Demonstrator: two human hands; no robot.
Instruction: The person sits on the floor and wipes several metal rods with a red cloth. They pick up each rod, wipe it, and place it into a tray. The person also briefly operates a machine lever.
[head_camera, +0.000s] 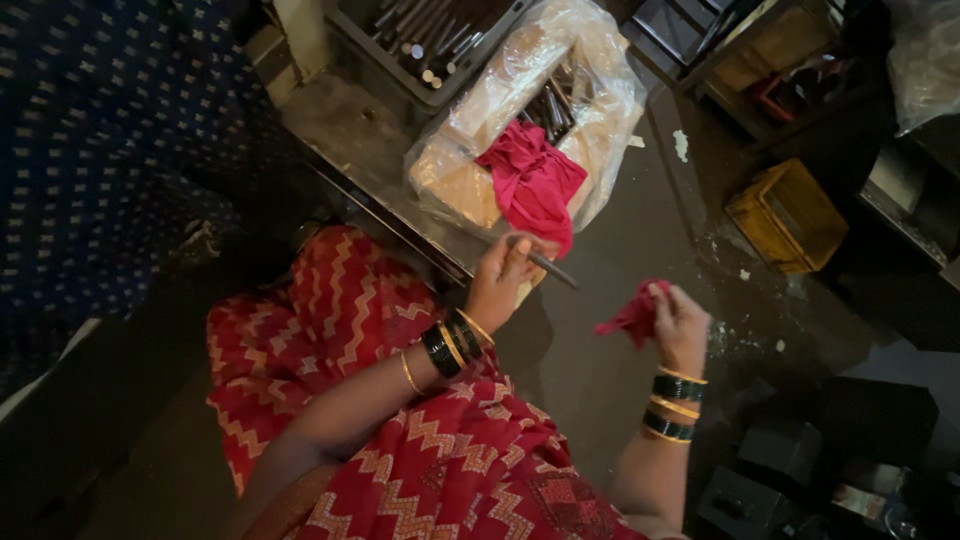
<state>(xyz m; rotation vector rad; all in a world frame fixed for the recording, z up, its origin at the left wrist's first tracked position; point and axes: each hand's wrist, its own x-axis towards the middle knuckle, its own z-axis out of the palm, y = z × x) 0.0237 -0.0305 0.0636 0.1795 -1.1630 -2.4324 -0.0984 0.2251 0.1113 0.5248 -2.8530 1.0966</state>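
Observation:
My left hand (500, 280) grips a thin grey metal rod (548, 266) that sticks out to the right. My right hand (680, 322) holds a small crumpled pink cloth (632, 318), a short way right of the rod's tip and apart from it. Just beyond my left hand stands a box wrapped in clear plastic (470, 170) with dark metal rods inside and a larger pink cloth (535, 180) draped over its edge. Both wrists wear green and gold bangles. A red zigzag-patterned garment covers my lap.
A grey tray with several metal rods (430, 35) sits on the low metal bench (350, 130) behind the box. A yellow crate (790, 215) lies on the dark floor to the right. Dark blocks (780, 450) lie at lower right; a blue patterned fabric (100, 150) hangs left.

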